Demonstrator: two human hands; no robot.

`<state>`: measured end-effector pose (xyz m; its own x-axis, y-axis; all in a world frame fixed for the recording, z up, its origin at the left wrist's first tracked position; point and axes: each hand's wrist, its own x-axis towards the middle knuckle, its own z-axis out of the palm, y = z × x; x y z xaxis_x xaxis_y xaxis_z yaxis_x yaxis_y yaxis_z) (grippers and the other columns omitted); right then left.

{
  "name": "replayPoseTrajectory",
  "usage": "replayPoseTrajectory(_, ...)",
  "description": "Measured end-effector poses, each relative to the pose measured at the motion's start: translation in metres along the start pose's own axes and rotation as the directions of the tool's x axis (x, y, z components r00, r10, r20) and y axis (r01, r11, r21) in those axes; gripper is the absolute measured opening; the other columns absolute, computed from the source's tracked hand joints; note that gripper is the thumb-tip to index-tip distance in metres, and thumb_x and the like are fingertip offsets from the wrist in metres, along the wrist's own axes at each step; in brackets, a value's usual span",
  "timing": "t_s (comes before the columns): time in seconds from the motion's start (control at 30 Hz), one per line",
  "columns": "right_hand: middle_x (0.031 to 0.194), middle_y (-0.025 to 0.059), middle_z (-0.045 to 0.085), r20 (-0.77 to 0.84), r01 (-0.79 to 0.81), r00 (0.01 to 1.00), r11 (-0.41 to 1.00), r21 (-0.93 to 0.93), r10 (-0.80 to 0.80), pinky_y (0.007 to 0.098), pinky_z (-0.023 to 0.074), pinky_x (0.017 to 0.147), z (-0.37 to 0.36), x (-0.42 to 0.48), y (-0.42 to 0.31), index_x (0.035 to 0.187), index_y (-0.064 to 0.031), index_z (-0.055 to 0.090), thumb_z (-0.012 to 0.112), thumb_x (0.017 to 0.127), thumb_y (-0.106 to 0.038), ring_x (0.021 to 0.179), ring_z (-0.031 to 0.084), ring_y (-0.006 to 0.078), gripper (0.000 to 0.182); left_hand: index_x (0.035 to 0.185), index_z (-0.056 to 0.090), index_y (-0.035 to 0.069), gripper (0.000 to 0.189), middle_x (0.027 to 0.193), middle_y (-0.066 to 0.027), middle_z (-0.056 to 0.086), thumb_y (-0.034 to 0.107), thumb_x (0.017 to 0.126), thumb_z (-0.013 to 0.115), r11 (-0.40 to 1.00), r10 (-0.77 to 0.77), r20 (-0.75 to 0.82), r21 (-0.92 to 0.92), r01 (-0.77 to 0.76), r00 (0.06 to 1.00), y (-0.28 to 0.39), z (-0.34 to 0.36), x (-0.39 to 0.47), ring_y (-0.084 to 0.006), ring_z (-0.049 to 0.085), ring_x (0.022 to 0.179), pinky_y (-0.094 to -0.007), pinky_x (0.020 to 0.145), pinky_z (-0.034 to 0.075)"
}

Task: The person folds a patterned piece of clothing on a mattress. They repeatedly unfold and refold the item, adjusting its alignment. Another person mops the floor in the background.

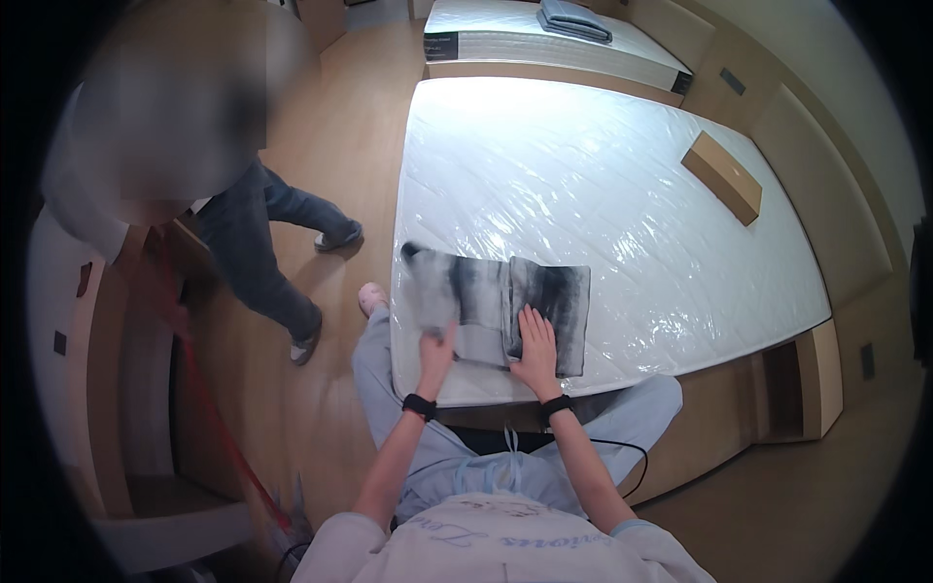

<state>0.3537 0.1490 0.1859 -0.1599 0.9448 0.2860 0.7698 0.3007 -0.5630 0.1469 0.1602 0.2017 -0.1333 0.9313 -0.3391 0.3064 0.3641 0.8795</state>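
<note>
A grey and black patterned cloth [481, 291], partly folded, lies on a plastic-wrapped mattress [619, 291] in front of me. The cloth's left part is blurred and looks lifted at its far corner. My left hand [437, 353] is at its near left edge, the fingers blurred; whether they pinch the fabric I cannot tell. My right hand [536, 342] rests palm down on the right part, beside a fold that runs away from me, fingers nearly straight. Both wrists wear black bands.
A long cardboard box [723, 178] lies on the mattress at the back right. Beyond stands another wrapped mattress [510, 49] with folded grey fabric [574, 20]. A person [248, 233] stands at the left on the wooden floor. A red strap [211, 397] hangs at the lower left.
</note>
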Motion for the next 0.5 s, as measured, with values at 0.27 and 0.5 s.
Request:
replayPoseTrajectory(0.27,0.113,0.0178,0.05,0.187,-0.158,0.974,0.975,0.156,0.127,0.0426,0.0253,0.097,0.069,-0.066,0.064,0.12,-0.006,0.042,0.064,0.063,-0.024,0.111,0.04,0.0345,0.063,0.13,0.033,0.011,0.072,0.134,-0.0151,0.029,0.011,0.062,0.059,0.244,0.675,0.444,0.619,-0.746,0.59,0.052,0.123,-0.041,-0.0259,0.028,0.124,-0.0446,0.101,0.019)
replayPoseTrajectory(0.5,0.1,0.016,0.055,0.189,0.18,0.96,0.972,0.153,-0.207,0.039,0.0384,0.087,-0.035,-0.078,0.02,0.107,-0.0035,0.05,0.061,0.067,-0.015,0.093,0.052,0.0321,0.044,0.131,0.031,0.012,0.075,0.136,-0.0138,0.025,0.01,0.062,0.058,0.332,0.604,0.469,0.586,-0.739,0.644,0.05,0.103,-0.047,-0.0251,0.025,0.126,-0.0449,0.101,0.018)
